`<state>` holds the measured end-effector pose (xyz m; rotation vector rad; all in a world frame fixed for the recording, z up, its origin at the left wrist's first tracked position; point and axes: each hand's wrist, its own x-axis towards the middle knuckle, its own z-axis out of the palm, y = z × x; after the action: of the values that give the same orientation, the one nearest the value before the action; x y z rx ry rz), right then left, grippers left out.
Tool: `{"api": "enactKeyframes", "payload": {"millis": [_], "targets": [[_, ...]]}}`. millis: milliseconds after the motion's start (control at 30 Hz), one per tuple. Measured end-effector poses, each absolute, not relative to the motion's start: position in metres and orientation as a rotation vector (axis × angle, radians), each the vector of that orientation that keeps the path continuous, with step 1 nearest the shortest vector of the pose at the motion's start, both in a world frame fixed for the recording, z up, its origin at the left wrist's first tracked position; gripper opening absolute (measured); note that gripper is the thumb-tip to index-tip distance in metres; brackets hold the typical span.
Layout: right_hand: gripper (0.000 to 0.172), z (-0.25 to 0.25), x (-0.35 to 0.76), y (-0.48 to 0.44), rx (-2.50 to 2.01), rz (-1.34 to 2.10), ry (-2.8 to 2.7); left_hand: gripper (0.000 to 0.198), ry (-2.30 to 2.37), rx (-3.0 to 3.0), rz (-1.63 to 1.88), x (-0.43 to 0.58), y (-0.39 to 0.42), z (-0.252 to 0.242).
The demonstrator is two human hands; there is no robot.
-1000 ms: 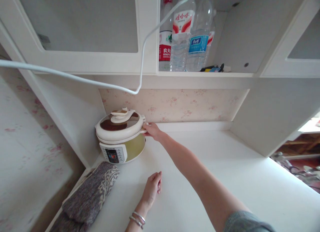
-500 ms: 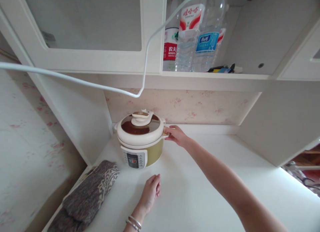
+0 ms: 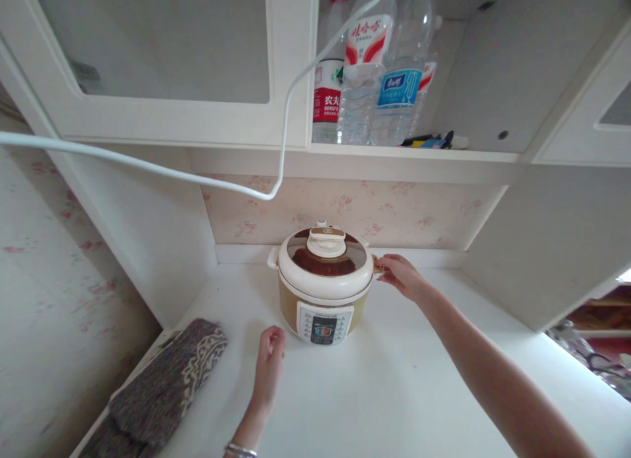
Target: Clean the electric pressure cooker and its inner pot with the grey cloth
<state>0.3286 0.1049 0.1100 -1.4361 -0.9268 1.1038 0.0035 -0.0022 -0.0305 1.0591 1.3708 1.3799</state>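
Note:
An electric pressure cooker (image 3: 325,287) with a cream rim, brown lid top and gold-green body stands upright on the white counter (image 3: 345,405). Its control panel (image 3: 324,323) faces me. My right hand (image 3: 400,276) is closed on the cooker's right side handle, which the fingers partly hide. To the front left of the cooker, apart from it, my left hand (image 3: 271,349) hovers with curled fingers. Nothing shows in that hand. A silver bracelet (image 3: 240,450) circles the left wrist.
A folded grey patterned cloth (image 3: 167,386) lies at the counter's left edge. Overhead, an open cabinet shelf (image 3: 473,157) holds several plastic bottles (image 3: 362,83). A white cable (image 3: 197,177) hangs across the view. Side panels (image 3: 517,241) bound the nook.
The cooker has moved to the right and turned so its panel faces me more, with my right hand still on its handle. My left hand has shifted left and slightly forward.

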Motion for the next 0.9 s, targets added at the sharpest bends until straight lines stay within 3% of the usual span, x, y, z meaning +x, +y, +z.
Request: {"api": "enactKeyframes", "payload": {"millis": [133,300,433,600,733,900], "targets": [[0.052,0.103,0.334,0.097,-1.495,0.943,-0.916,0.062,1.38,1.219,1.359,-0.008,0.046,-0.008],[0.058,0.102,0.336,0.097,-1.508,0.927,-1.002,0.071,1.236,1.343,1.341,0.013,0.081,-0.009],[0.056,0.102,0.345,0.109,-1.52,0.92,-1.017,0.072,1.226,1.273,1.386,0.034,0.082,-0.02],[0.037,0.108,0.354,0.128,-1.564,0.893,-1.054,0.077,1.213,1.287,1.367,0.054,0.084,-0.019],[0.033,0.118,0.358,0.132,-1.668,0.872,-1.162,0.076,1.185,1.254,1.347,0.062,0.094,-0.014],[0.028,0.133,0.356,0.135,-1.859,0.662,-1.278,0.078,1.178,1.228,1.313,0.063,0.103,-0.009]]}}
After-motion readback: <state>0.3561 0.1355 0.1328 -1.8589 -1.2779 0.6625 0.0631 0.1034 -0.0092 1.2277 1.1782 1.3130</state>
